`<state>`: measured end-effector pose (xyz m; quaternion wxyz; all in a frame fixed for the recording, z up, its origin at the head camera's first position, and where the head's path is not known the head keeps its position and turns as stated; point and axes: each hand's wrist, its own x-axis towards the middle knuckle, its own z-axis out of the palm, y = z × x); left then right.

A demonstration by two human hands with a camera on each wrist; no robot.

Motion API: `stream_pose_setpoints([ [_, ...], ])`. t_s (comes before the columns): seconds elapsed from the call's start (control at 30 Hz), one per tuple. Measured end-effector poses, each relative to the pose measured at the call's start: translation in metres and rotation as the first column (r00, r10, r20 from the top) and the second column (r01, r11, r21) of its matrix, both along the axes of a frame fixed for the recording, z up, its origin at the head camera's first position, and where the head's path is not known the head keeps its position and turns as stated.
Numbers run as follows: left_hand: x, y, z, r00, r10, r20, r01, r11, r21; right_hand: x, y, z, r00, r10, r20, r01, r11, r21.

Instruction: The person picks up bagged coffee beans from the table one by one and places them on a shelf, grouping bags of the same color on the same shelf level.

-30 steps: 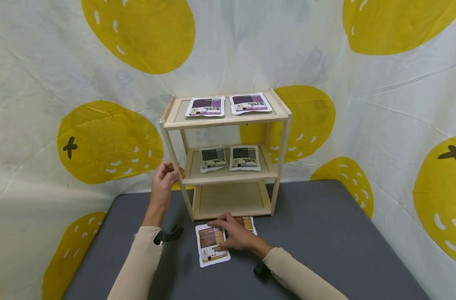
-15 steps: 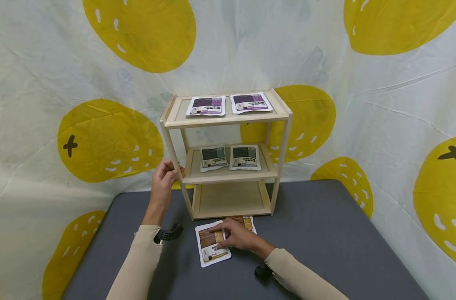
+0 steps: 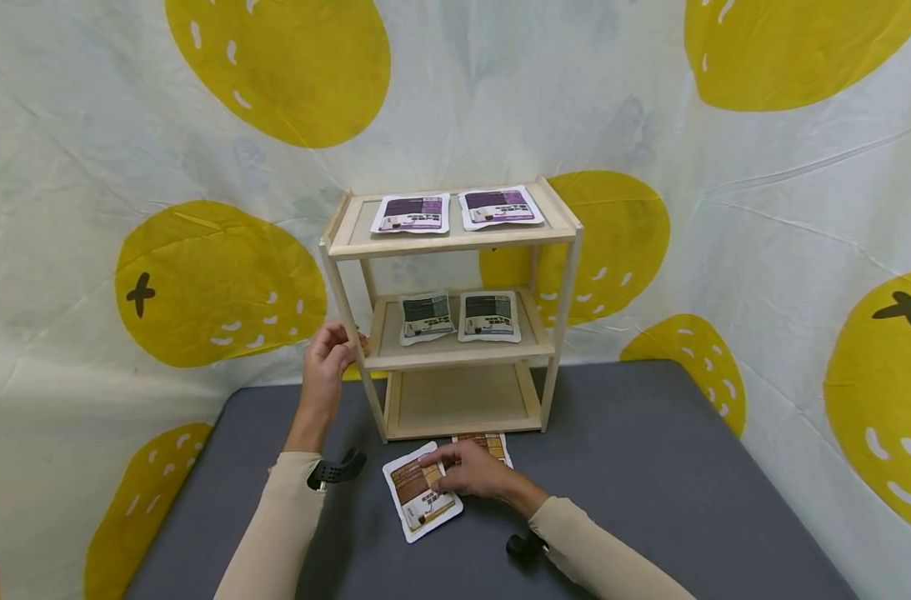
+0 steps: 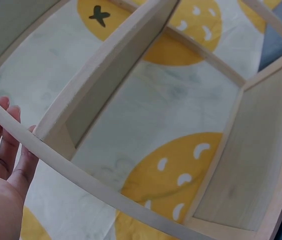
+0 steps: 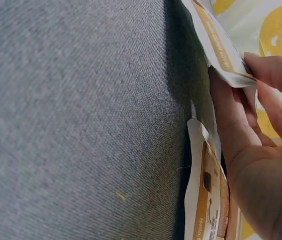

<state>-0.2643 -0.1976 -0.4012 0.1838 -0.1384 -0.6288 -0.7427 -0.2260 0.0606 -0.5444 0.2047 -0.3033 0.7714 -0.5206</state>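
Right hand (image 3: 476, 473) pinching the brown packet (image 3: 419, 492) by its edge, on the bench (image 3: 635, 467) at six o'clock of the rack (image 3: 455, 308), left hand (image 3: 326, 360) gripping the rack's post at nine o'clock, second packet (image 3: 489, 443) lying beside.

Pale fabric backdrop (image 3: 87, 150) with big yellow blobs behind a grey table (image 3: 635, 467).
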Motion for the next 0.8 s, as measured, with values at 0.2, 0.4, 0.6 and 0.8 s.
stream_pose_setpoints([
  [0.2,0.0004,0.0003,-0.0001,1.000,0.014,0.012,-0.014,1.000,-0.015,0.0021,0.0028,0.0014,0.998,-0.024,0.063,0.029,0.997,-0.072],
  [0.4,0.0008,0.0009,0.0002,1.000,0.011,0.016,-0.011,1.000,0.001,0.0028,0.0025,-0.0002,0.952,0.000,0.307,0.071,0.972,-0.222],
  [0.6,0.0005,0.0004,0.0002,1.000,0.006,0.005,-0.006,1.000,-0.004,0.0023,-0.0004,0.0007,0.860,-0.026,0.509,0.196,0.939,-0.283],
  [0.8,0.0001,0.0006,-0.0001,1.000,0.010,0.009,-0.009,1.000,-0.004,0.0030,0.0016,0.0024,0.824,-0.033,0.566,0.249,0.918,-0.309],
])
